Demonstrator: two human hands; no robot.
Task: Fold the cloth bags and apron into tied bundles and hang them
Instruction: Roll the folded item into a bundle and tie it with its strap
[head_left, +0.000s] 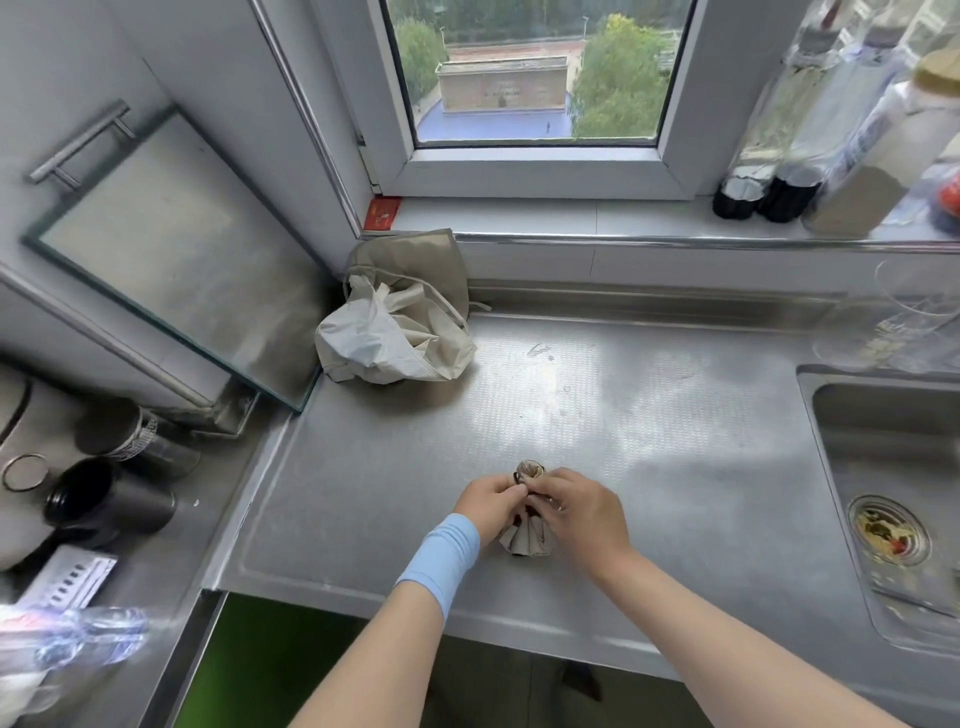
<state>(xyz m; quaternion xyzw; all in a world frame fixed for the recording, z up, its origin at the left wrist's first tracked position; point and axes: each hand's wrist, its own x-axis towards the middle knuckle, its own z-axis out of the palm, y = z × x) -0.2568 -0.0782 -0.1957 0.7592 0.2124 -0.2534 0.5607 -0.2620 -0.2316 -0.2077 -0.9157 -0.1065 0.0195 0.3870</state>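
1. You are holding the bundle (528, 538) with both hands. Your left hand (485, 501) is pinching its upper end with curled fingers, and your right hand (582, 512) is gripping the same end from the other side. Neither hand is free.
2. The bundle is lying on the countertop (649, 415) near the front edge, with its pleated lower end fanning out toward you below the hands.
3. Handling, as a judgement: you are working thin, light, soft cloth that is likely to spring open once released. The gathered neck is offering the surest hold. A dark loop is showing there, but you cannot tell whether it is a tie or a handle.
4. The heap of cloth (395, 338) is sitting in the back left corner, well apart from the bundle. It is looking limp and crumpled, with thin cords trailing, so a gathered fold is promising a better hold than a loose cord.
5. Edges: the front lip of the countertop is running just under your wrists. The sink (804, 415) is opening on your right, well apart. The glass door (171, 249) is standing just beside the heap.
6. Room, as a judgement: the steel between bundle and heap is giving you the widest working space. The bottles (779, 156) are crowding the windowsill at the far right.
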